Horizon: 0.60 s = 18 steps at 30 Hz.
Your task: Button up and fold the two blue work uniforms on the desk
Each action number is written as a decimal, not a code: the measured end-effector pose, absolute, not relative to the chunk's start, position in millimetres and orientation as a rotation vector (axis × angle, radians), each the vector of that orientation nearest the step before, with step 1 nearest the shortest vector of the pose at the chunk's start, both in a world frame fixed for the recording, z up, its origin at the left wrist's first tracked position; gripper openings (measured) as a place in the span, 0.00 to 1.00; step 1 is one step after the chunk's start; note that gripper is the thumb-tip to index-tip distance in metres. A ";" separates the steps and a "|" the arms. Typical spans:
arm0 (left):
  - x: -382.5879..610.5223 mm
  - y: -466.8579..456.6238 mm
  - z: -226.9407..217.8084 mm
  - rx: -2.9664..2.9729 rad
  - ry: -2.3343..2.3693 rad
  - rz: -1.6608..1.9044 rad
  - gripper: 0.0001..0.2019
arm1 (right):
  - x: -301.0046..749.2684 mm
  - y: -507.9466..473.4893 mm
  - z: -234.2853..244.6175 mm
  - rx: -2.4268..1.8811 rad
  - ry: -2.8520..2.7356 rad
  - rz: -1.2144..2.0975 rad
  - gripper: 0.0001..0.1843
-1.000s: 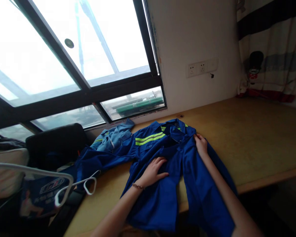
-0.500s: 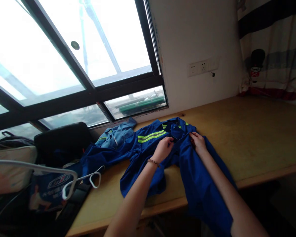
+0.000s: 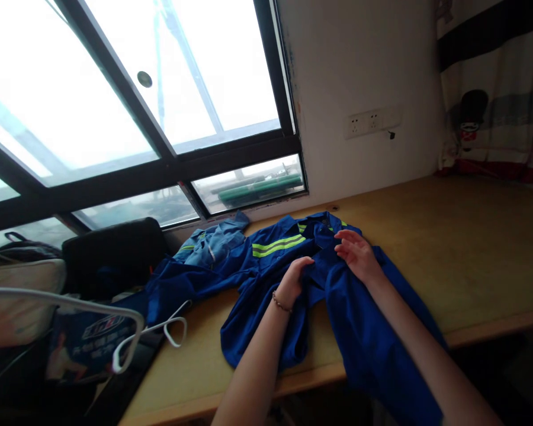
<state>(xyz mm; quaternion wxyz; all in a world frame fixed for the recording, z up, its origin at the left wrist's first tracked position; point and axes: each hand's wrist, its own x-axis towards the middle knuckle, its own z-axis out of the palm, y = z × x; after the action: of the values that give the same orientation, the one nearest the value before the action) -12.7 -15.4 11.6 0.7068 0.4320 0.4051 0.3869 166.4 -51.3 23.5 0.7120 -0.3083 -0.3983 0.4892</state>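
Two bare forearms reached forward from the lower part of the view, slanting toward each other. The left hand [image 3: 293, 281], a beaded bracelet [image 3: 282, 302] at its wrist, was partly curled, its fingers mostly hidden; from where I stood, I could not tell whether it gripped any cloth. The right hand [image 3: 357, 254] was loosely open, fingers spread and slightly bent, with nothing grasped. A blue jacket [image 3: 322, 272] lay spread beneath and between both hands, its collar just beyond them, one sleeve stretching left, and some cloth drooping over the near edge of the wooden table [image 3: 430, 236]. The fabric looked matte and softly creased, crossed by a flat yellow-and-grey stripe [image 3: 279, 245]. Near the left sleeve sat a crumpled light-blue garment [image 3: 220, 239].
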 end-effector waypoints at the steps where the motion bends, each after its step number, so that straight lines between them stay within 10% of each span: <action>1: -12.7 -14.8 11.3 0.919 0.895 0.824 0.06 | 159.7 -56.0 24.9 -0.699 -1.023 1.125 0.14; 18: -20.9 -8.3 -1.8 1.182 0.899 0.778 0.16 | 119.2 -64.2 -1.2 -1.182 -1.760 0.220 0.11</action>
<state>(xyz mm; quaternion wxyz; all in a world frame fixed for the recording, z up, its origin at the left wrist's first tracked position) -20.9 -8.3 -1.8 0.6687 0.5243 0.3988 0.3448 119.2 -64.2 -1.2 0.4840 -0.4855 -0.7225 0.0902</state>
